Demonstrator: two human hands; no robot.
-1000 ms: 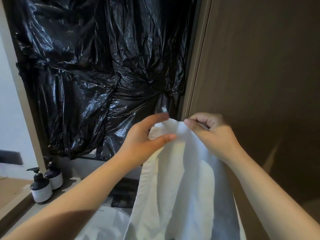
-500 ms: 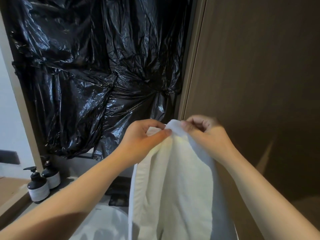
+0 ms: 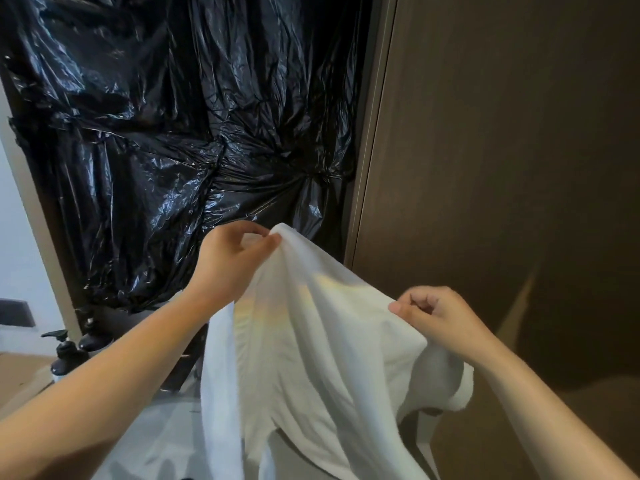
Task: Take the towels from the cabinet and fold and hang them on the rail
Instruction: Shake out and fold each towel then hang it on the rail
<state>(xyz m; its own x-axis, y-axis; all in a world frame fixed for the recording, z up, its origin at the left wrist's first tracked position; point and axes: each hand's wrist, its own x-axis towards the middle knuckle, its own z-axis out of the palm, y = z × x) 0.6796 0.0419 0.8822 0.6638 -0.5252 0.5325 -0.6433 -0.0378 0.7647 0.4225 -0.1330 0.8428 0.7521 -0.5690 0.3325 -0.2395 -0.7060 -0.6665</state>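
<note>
Towel (image 3: 311, 341) hangs pinched by left hand (image 3: 230, 261) and right hand (image 3: 440, 320); opaque pump bottles (image 3: 65, 358) stand well apart.

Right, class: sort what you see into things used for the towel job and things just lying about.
In use: white towel, left hand and right hand pinching it.
Lying about: black plastic sheeting, pump bottles, brown panel.

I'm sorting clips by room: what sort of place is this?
Probably a bathroom, perhaps a hotel's: dark pump bottles stand on a counter at lower left, and the left hand and right hand hold a white towel.
</note>
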